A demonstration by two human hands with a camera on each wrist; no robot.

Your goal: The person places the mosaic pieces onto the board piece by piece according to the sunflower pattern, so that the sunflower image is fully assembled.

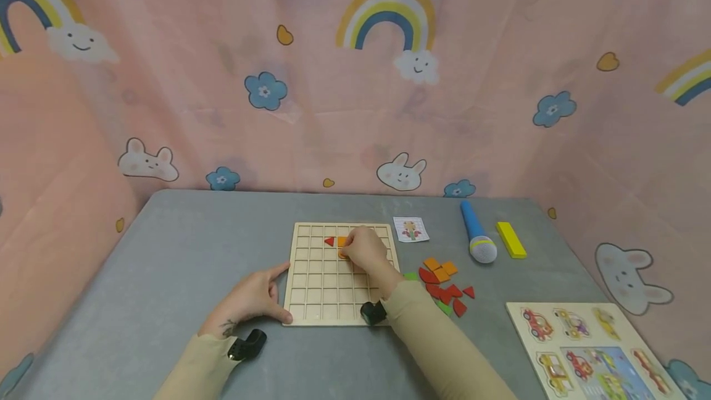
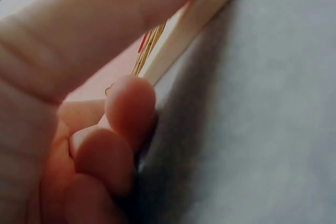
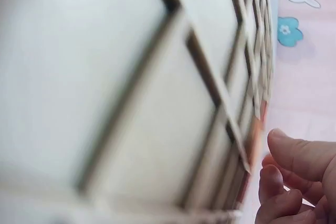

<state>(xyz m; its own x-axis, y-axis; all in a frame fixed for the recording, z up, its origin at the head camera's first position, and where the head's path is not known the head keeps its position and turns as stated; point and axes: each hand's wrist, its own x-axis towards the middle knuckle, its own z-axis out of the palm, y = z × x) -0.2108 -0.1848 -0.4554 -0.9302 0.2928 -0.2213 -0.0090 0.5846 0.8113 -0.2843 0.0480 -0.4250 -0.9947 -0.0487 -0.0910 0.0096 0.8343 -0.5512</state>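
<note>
A pale wooden grid board point(image 1: 311, 296) lies on the grey table. My left hand point(image 1: 252, 298) is at its left edge, index finger toward the far end and thumb at the near corner, touching it; the other fingers bend inward in the left wrist view. Over the upper middle cells, my right hand point(image 1: 366, 250) has its fingertips at an orange piece point(image 1: 342, 254). In the right wrist view the thumb point(image 3: 294, 153) and fingers are loosely bent, with no piece visible between them. An orange square point(image 1: 341, 241) and a red triangle point(image 1: 329, 241) sit in the grid. The right hand hides some cells.
Right of the board lie loose orange squares point(image 1: 442, 274), red pieces point(image 1: 433, 290) and green pieces point(image 1: 444, 307). Behind them are a picture card point(image 1: 411, 229), a blue toy microphone point(image 1: 472, 221) and a yellow block point(image 1: 511, 240). A vehicle puzzle board point(image 1: 555, 341) lies front right.
</note>
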